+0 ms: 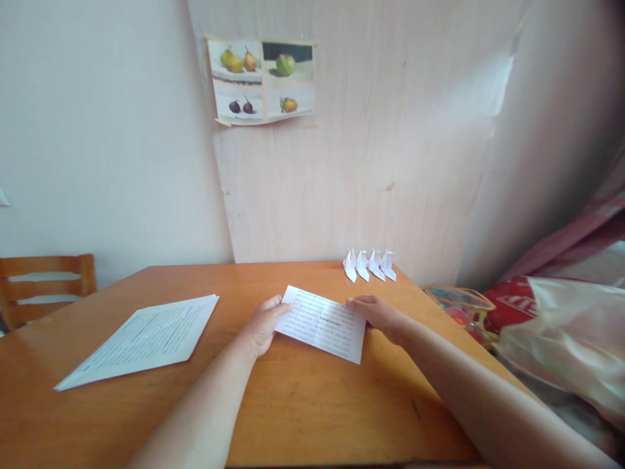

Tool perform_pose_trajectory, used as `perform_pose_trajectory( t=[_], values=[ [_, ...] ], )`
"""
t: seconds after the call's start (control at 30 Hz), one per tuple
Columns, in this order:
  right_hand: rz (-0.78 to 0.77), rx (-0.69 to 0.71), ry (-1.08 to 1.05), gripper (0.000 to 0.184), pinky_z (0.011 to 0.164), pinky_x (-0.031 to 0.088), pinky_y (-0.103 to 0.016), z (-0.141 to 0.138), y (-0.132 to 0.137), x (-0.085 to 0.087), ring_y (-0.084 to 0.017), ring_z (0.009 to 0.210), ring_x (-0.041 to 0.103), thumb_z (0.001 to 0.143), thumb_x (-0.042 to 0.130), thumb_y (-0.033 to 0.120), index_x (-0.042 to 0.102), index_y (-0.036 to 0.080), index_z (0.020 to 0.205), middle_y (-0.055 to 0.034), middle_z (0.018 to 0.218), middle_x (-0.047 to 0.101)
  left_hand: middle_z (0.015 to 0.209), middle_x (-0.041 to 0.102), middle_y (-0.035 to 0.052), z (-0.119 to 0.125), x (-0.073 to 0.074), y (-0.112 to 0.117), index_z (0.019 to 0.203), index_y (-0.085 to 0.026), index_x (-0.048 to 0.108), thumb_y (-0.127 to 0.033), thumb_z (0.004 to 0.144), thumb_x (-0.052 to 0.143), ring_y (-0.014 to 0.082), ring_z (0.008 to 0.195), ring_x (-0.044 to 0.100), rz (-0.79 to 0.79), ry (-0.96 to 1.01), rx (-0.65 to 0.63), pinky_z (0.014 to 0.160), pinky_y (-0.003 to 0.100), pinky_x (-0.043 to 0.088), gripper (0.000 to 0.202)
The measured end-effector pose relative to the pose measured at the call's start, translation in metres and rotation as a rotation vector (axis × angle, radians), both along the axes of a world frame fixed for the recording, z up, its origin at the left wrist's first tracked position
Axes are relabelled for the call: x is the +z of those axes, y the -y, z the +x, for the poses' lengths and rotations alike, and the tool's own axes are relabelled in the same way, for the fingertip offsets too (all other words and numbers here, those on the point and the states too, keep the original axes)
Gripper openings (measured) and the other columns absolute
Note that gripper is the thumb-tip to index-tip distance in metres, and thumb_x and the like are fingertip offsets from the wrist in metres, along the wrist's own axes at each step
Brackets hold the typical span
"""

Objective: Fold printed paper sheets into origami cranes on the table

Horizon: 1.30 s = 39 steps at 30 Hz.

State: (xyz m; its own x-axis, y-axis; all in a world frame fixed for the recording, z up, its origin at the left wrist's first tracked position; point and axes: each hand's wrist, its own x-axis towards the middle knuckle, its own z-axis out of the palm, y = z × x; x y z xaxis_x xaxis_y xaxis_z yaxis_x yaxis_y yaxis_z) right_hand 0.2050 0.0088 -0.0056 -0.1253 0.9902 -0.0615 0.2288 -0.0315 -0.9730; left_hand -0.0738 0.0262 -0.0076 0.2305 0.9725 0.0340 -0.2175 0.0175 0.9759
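Left hand [263,324]: fingers curled loosely, thumb and fingertips pinching the left short edge of the folded printed sheet [322,323]; palm resting on the table.
Right hand [378,314]: flattened, fingers nearly straight, gripping the sheet's upper right corner between thumb and fingers.
Folded printed sheet: white, narrow rectangle, rows of small print on the upper face; lies between the two hands, near the middle of the table, its lower right corner slightly raised off the wood.
Stack of printed pages [144,339]: white, lying flat, well to the left of the left hand, apart from it.
Folded paper figures [370,264]: four, white, pointed, standing in a row at the far edge of the table, beyond the right hand, just beside one another.
Table [303,404]: orange-brown wood, glossy.
Chair [46,280]: wooden, slatted back, at the table's left end.
Wall panel [351,163]: pale wood grain, behind the table.
Fruit picture [262,80]: four panels of pears, apple and figs, stuck to the panel, corners curling.
Plastic bags [547,326]: red and translucent, to the right of the table.
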Motion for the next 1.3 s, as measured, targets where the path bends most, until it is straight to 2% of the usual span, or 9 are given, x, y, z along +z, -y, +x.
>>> perform_pose_trajectory(
  t=[0.07, 0.2, 0.33, 0.53, 0.7, 0.87, 0.97, 1.1, 1.3],
  values=[
    [-0.014, 0.009, -0.077, 0.034, 0.053, 0.039, -0.025, 0.000, -0.003, -0.002, -0.013, 0.059, 0.055, 0.085, 0.063, 0.051, 0.063, 0.017, 0.081, -0.0019, 0.070, 0.062, 0.092, 0.076, 0.0085, -0.002, 0.000, -0.001, 0.096, -0.013, 0.067, -0.025, 0.074, 0.076, 0.0222, 0.083, 0.071, -0.001, 0.024, 0.050, 0.076, 0.032, 0.054, 0.026],
    [-0.043, 0.026, -0.215, 0.027, 0.065, 0.050, -0.028, 0.002, -0.003, -0.009, -0.015, 0.071, 0.063, 0.082, 0.066, 0.044, 0.062, 0.018, 0.091, -0.0059, 0.085, 0.069, 0.096, 0.076, 0.0096, -0.001, 0.003, -0.001, 0.099, -0.014, 0.067, -0.024, 0.074, 0.073, 0.0235, 0.086, 0.072, -0.015, 0.055, 0.105, 0.074, 0.032, 0.055, 0.028],
    [-0.044, 0.073, -0.316, 0.026, 0.070, 0.051, -0.029, 0.005, -0.001, -0.015, -0.018, 0.080, 0.065, 0.077, 0.073, 0.035, 0.065, 0.017, 0.094, -0.0072, 0.095, 0.072, 0.097, 0.076, 0.0110, 0.002, 0.006, 0.002, 0.100, -0.013, 0.067, -0.023, 0.074, 0.074, 0.0244, 0.086, 0.072, -0.037, 0.057, 0.097, 0.075, 0.033, 0.056, 0.029],
    [-0.062, 0.037, -0.316, 0.019, 0.060, 0.045, -0.026, 0.008, 0.004, -0.016, -0.015, 0.069, 0.062, 0.078, 0.072, 0.031, 0.065, 0.017, 0.089, -0.0042, 0.083, 0.071, 0.093, 0.076, 0.0084, 0.004, 0.006, 0.003, 0.097, -0.015, 0.065, -0.028, 0.077, 0.074, 0.0236, 0.085, 0.072, -0.039, 0.013, 0.096, 0.072, 0.031, 0.055, 0.026],
    [-0.073, -0.008, -0.327, 0.016, 0.055, 0.042, -0.025, 0.007, 0.005, -0.017, -0.013, 0.061, 0.058, 0.078, 0.070, 0.029, 0.062, 0.018, 0.086, -0.0012, 0.075, 0.068, 0.101, 0.075, 0.0092, 0.004, 0.006, 0.004, 0.108, -0.016, 0.062, -0.029, 0.075, 0.076, 0.0257, 0.092, 0.071, -0.032, -0.035, 0.161, 0.076, 0.035, 0.055, 0.038],
    [-0.075, -0.006, -0.339, 0.014, 0.057, 0.044, -0.026, 0.004, 0.007, -0.017, -0.014, 0.063, 0.060, 0.079, 0.069, 0.028, 0.060, 0.019, 0.085, -0.0021, 0.076, 0.068, 0.108, 0.072, 0.0098, 0.004, 0.001, 0.002, 0.115, -0.017, 0.059, -0.028, 0.075, 0.074, 0.0255, 0.096, 0.070, -0.021, -0.098, 0.193, 0.079, 0.035, 0.054, 0.044],
    [-0.083, -0.007, -0.340, 0.012, 0.057, 0.046, -0.026, 0.004, 0.007, -0.016, -0.014, 0.062, 0.061, 0.080, 0.068, 0.027, 0.061, 0.019, 0.085, -0.0026, 0.076, 0.069, 0.108, 0.071, 0.0094, 0.003, -0.001, 0.001, 0.117, -0.017, 0.056, -0.027, 0.078, 0.071, 0.0235, 0.095, 0.070, -0.005, -0.187, 0.264, 0.080, 0.034, 0.053, 0.044],
    [-0.105, 0.051, -0.341, 0.011, 0.064, 0.051, -0.030, 0.006, 0.008, -0.015, -0.018, 0.071, 0.066, 0.080, 0.066, 0.026, 0.063, 0.019, 0.088, -0.0056, 0.085, 0.072, 0.104, 0.069, 0.0097, 0.000, 0.000, 0.002, 0.123, -0.015, 0.052, -0.029, 0.082, 0.064, 0.0228, 0.091, 0.069, 0.053, -0.373, 0.332, 0.079, 0.035, 0.052, 0.044],
    [-0.104, 0.097, -0.221, 0.010, 0.057, 0.047, -0.027, 0.003, 0.015, -0.009, -0.016, 0.065, 0.063, 0.079, 0.065, 0.024, 0.062, 0.020, 0.088, -0.0013, 0.076, 0.067, 0.121, 0.065, 0.0130, -0.003, -0.009, -0.004, 0.117, -0.018, 0.059, -0.028, 0.082, 0.064, 0.0257, 0.105, 0.065, 0.299, -0.800, 0.468, 0.092, 0.040, 0.051, 0.037]
  ],
)
